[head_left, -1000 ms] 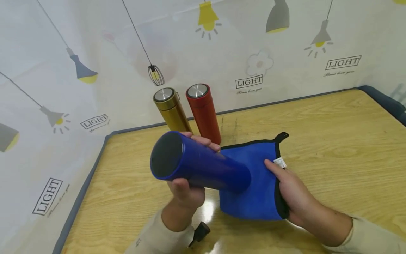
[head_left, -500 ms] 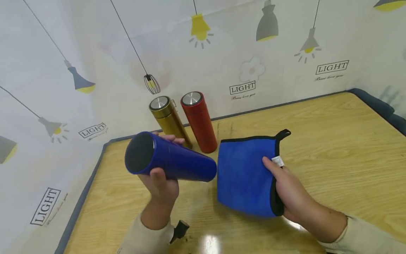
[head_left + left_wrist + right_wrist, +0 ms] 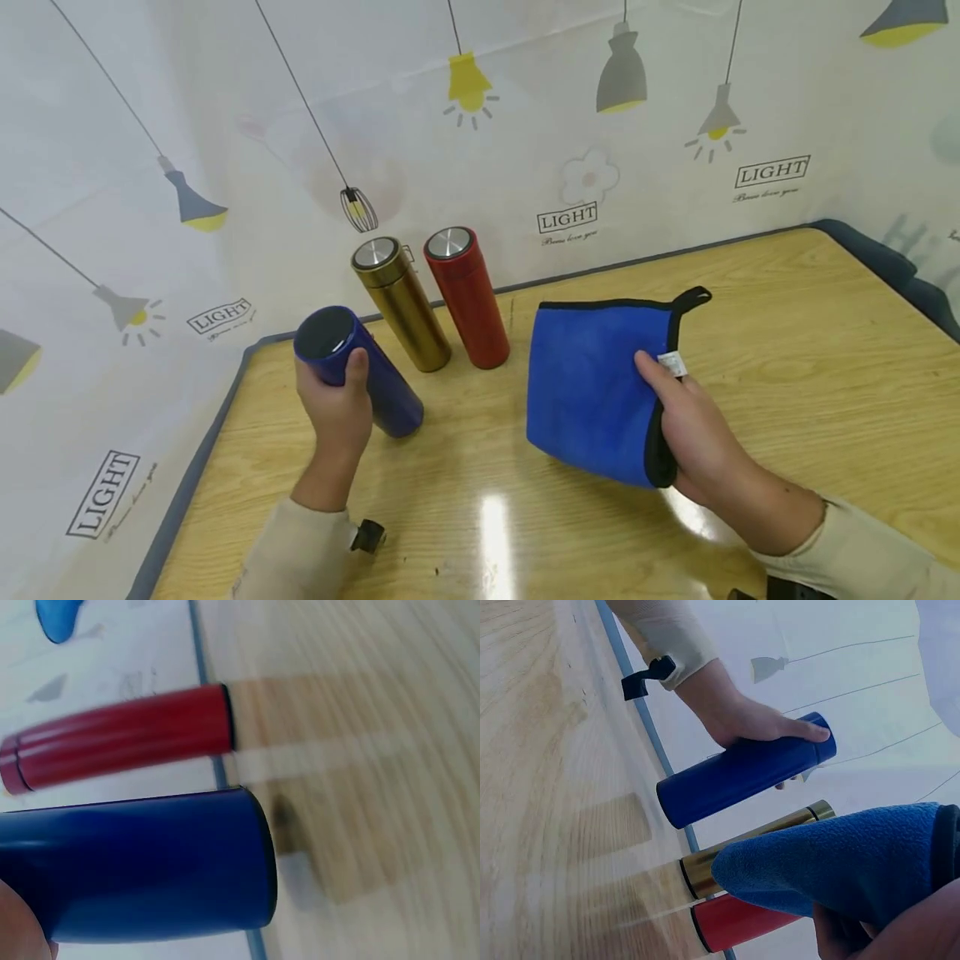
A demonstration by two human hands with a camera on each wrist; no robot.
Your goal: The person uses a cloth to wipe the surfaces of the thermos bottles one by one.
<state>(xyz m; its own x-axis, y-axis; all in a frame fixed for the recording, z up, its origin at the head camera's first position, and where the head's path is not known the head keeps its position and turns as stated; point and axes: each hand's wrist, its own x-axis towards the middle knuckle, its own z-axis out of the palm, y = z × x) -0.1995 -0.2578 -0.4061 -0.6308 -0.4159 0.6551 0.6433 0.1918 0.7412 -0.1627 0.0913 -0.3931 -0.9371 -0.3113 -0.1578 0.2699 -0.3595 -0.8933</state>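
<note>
My left hand (image 3: 337, 417) grips a blue bottle (image 3: 386, 383) around its dark-topped upper end. In the right wrist view, the bottle (image 3: 727, 780) tilts with its base just off the table, apart from its shadow. The left wrist view shows the bottle's lower part (image 3: 150, 866). On the right, my other hand (image 3: 693, 425) holds a blue cloth (image 3: 592, 383) with black edging by its right edge, thumb across the front near a white tag. The cloth (image 3: 840, 855) hangs in the air; the fingers behind it are partly hidden.
A gold bottle (image 3: 408, 317) and a red bottle (image 3: 472, 308), both with silver-topped lids, stand side by side behind the blue one. The wooden table (image 3: 810, 358) meets a lamp-patterned wall covering (image 3: 660, 200) at its back and left edges.
My left hand has carried the blue bottle left, away from the cloth, and turned it from a steep slant to nearly upright, lower down. The cloth remains in my right hand.
</note>
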